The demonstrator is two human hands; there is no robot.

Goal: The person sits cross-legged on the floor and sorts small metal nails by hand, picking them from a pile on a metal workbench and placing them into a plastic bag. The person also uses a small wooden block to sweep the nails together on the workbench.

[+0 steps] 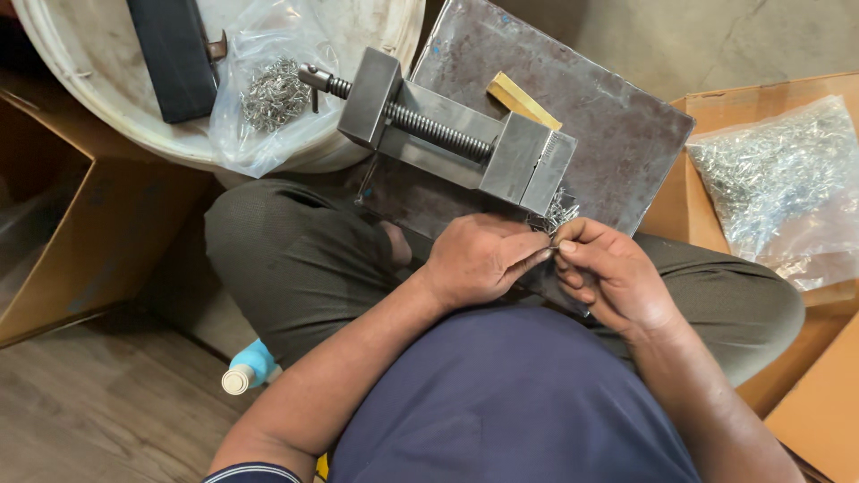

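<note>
I sit cross-legged with a dark steel plate (617, 125) resting across my lap. A grey machinist vise (456, 134) with a long screw lies on the plate. My left hand (479, 259) and my right hand (608, 273) meet just below the vise jaws, fingertips pinched together on a small metal piece (553, 250). A little heap of shiny small metal parts (557, 215) lies on the plate right above my fingers. A yellowish wooden strip (523, 100) lies behind the vise.
A clear bag of metal parts (778, 179) lies in a cardboard box (707, 112) at right. Another bag of parts (273, 89) and a black bar (174, 54) sit on a white round lid (80, 80). A cardboard box (98, 241) stands at left; a blue bottle (250, 365) lies on the floor.
</note>
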